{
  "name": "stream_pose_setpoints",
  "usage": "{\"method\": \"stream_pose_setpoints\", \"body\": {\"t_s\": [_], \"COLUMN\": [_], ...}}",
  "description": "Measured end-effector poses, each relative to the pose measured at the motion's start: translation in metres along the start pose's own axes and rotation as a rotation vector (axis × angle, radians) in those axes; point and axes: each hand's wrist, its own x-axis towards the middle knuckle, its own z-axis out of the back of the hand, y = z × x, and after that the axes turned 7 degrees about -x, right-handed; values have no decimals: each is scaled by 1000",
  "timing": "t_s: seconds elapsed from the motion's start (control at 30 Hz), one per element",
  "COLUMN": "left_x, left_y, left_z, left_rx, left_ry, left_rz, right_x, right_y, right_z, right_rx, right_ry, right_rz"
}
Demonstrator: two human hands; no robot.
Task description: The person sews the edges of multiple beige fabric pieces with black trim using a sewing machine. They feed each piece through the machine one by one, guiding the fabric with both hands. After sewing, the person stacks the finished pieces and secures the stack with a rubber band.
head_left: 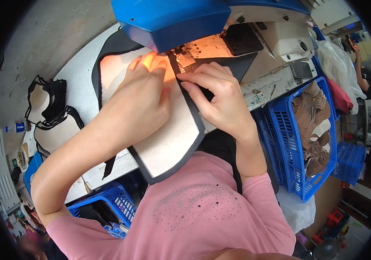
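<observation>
A cream fabric panel (172,145) with dark grey edging lies under the blue head of a sewing machine (172,24), its near end hanging over the table edge towards my lap. My left hand (144,95) presses down on the panel's top, fingers spread just left of the lit needle area. To the right, my right hand (218,93) pinches the panel's dark edge between thumb and forefinger, close to the metal needle plate (185,60). The fingertips of the left hand are partly washed out by the lamp's orange glow.
Stacked cream-and-black pieces (58,130) lie on the left of the table. A blue crate (300,169) full of brown cut pieces stands at the right. Another blue basket (118,201) sits below the table's front left edge. A phone (301,69) rests at the right.
</observation>
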Motion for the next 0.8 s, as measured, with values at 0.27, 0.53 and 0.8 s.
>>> {"method": "stream_pose_setpoints", "body": {"t_s": [0.27, 0.53, 0.8], "left_x": [13, 39, 68], "left_y": [4, 59, 84], "left_z": [4, 2, 20], "left_rx": [-30, -117, -145], "left_ry": [-12, -162, -173], "left_rz": [67, -46, -24], "right_x": [7, 13, 11], "right_y": [-3, -5, -2], "right_z": [-5, -15, -18], "right_rx": [96, 5, -197], "right_ry": [29, -3, 8], "right_rz": [-51, 10, 31]}}
